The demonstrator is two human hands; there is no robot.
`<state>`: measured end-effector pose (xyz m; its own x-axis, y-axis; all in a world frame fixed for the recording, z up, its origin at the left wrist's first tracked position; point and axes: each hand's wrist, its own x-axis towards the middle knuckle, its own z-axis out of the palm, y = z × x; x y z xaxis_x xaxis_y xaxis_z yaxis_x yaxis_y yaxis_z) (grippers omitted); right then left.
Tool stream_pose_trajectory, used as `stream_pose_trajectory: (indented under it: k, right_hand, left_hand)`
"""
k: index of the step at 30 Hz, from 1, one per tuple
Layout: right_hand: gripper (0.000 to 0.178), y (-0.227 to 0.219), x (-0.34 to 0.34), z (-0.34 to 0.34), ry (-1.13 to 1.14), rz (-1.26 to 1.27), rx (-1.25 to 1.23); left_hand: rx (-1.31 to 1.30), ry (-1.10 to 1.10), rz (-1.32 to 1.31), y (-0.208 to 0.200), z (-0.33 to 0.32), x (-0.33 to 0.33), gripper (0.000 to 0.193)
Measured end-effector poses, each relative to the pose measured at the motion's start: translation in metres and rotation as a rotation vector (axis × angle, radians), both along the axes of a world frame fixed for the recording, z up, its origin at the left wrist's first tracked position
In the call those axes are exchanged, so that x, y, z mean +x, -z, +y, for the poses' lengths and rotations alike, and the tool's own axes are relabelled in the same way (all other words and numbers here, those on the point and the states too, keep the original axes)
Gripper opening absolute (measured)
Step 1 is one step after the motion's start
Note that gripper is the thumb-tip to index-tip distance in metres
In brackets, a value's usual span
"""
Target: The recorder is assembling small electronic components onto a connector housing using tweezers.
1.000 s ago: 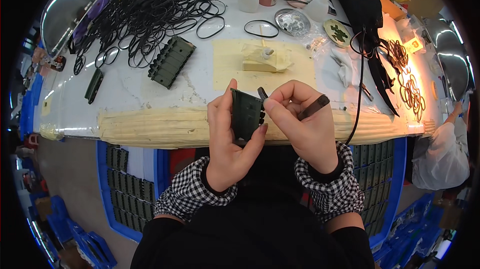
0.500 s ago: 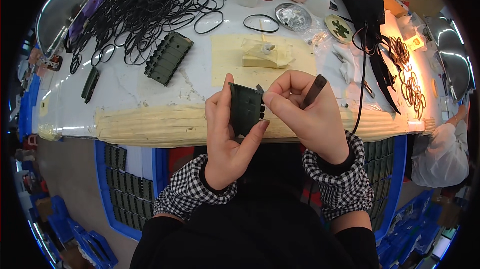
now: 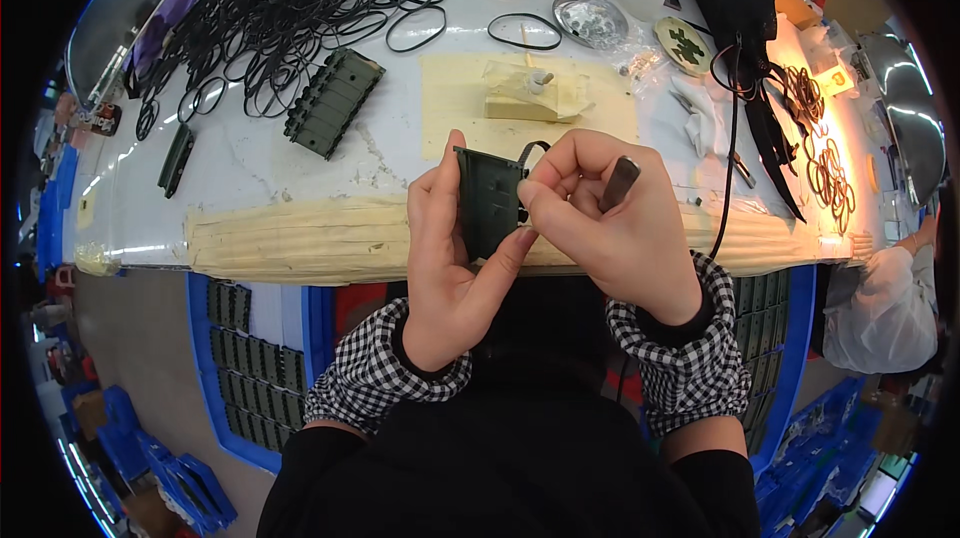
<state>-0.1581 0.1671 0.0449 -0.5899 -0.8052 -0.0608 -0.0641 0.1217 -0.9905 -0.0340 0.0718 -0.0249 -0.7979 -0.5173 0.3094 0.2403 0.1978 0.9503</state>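
Note:
A dark green moulded plastic part (image 3: 488, 200) stands on edge in my left hand (image 3: 440, 248), gripped between the fingers behind it and the thumb at its lower right corner. Small black pieces sit along its right edge. There my right hand (image 3: 610, 218) pinches with thumb and forefinger; what lies between the fingertips is mostly hidden. A thin black band (image 3: 535, 148) curves up from behind those fingertips. Tucked in the same hand is a dark, flat-ended metal tool (image 3: 621, 181), its other end covered by the fingers.
A heap of black bands (image 3: 270, 18) covers the far left of the table. Nearby lie a ribbed green block (image 3: 334, 103) and a narrow green piece (image 3: 176, 160). A taped block (image 3: 535, 103) stands ahead. Blue trays (image 3: 205, 363) of green parts are below the table edge.
The black band now arches up above my right fingertips, where only a short dark tip showed before. Both hands have shifted slightly, and the tool has turned a little.

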Motion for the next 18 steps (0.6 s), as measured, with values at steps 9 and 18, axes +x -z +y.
stream_pose_trajectory:
  k: [9, 18]
  right_hand:
    - [0.011, 0.012, 0.004, 0.006, -0.025, 0.103, 0.025]
    - [0.026, -0.001, 0.008, 0.02, 0.263, 0.639, -0.289]
  left_hand:
    - [0.095, 0.028, 0.028, 0.006, -0.003, 0.001, 0.078]
    - [0.745, 0.387, 0.011, -0.015, -0.026, 0.011, 0.063]
